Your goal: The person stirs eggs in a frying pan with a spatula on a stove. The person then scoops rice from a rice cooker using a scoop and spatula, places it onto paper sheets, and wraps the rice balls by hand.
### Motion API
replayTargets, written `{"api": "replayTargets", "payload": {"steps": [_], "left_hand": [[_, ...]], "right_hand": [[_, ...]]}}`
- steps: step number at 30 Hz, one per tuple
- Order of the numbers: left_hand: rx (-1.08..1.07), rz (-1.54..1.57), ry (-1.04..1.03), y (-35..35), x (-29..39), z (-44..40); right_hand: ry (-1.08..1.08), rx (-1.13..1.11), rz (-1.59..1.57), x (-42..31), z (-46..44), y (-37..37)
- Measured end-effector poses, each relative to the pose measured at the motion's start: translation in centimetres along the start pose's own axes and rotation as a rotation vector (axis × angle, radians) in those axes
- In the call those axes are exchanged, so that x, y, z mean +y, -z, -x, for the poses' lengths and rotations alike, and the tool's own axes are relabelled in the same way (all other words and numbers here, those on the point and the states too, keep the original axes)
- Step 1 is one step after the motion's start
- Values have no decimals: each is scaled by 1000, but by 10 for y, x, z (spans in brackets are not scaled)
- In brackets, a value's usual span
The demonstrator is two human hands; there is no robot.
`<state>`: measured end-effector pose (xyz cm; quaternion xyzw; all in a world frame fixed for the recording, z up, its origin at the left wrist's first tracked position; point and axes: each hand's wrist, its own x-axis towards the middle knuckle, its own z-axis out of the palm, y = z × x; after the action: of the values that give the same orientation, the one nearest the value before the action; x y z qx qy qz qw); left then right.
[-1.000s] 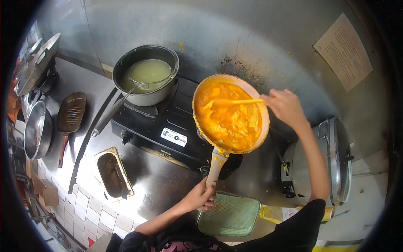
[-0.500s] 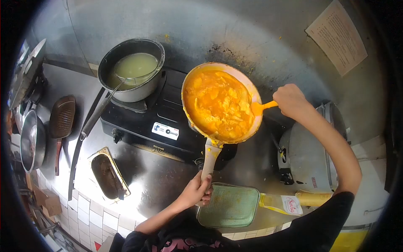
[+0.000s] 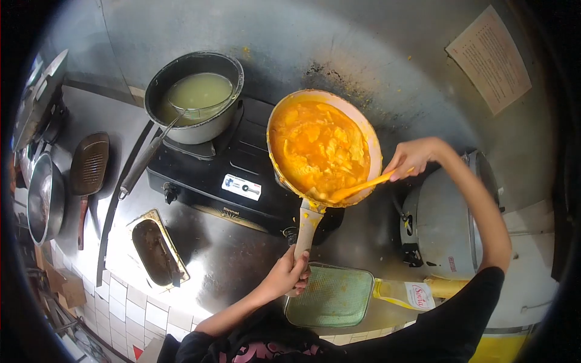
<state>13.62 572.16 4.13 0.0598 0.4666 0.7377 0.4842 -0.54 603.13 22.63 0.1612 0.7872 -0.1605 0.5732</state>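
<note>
My left hand point(image 3: 288, 273) is wrapped round the pale handle of a frying pan point(image 3: 374, 158), which is tilted over the right side of a black gas stove point(image 3: 200, 192). Orange sauce with yellow, egg-like pieces point(image 3: 321, 145) covers much of the pan's inside. Pinched in my right hand point(image 3: 411, 160), at the right of the pan, is an orange spatula point(image 3: 369, 183). Its blade dips into the sauce at the pan's lower rim, near the handle.
On the left burner stands a dark pot point(image 3: 206, 129) with pale green liquid and a strainer point(image 3: 145, 158). Nearby are a grill pan point(image 3: 90, 166), a metal tray point(image 3: 158, 252), a green basket point(image 3: 330, 296), a bottle point(image 3: 417, 296) and a large metal cooker point(image 3: 445, 212).
The spatula has gone from the middle of the sauce to the right rim, then down to the lower rim. My left hand has kept its hold on the handle.
</note>
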Motion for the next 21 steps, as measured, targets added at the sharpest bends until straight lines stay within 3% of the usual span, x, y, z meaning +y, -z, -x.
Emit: {"api": "replayTargets", "payload": {"steps": [1,8,10,14,17,21], "left_hand": [[5,1,-3,0,2,1],[-2,6,45,-1,4,0],[-1,4,50,-1,4,0],[7,-28,25,-3,5,0],[-1,-2,30,-3,5,1],[-25,69,47,-2,3,0]], "right_hand": [[43,-72,-159,3,-8,-7],[339,31,-375,-24,-38,-55],[414,191,-372,-36,-46,-65],[354,443,-434,-54,-56,-79],[372,393,-644,-45,-53,-72],[392,488,-615,-29,-15,-55]]}}
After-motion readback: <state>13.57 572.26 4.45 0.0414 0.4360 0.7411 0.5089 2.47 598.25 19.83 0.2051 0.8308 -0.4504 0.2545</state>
